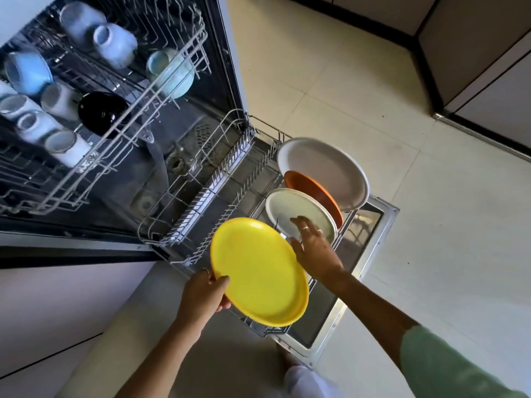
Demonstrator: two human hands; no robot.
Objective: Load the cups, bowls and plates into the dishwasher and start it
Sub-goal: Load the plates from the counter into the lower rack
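My left hand [205,293] grips the near rim of a yellow plate [258,271], held tilted over the pulled-out lower rack [184,214]. My right hand [314,245] is spread open, its fingers against the face of a pale plate [290,208] standing in the rack. Behind it stand an orange plate [316,191] and a large white plate [324,170]. The upper rack [135,110] holds several white cups [115,44], two blue bowls [27,71] and a black bowl [100,112].
The dishwasher door [370,239] lies open flat under the lower rack, jutting onto the tiled floor [431,254]. Dark-edged cabinets [488,81] line the far right. A white cabinet front [57,305] sits to the left of the door.
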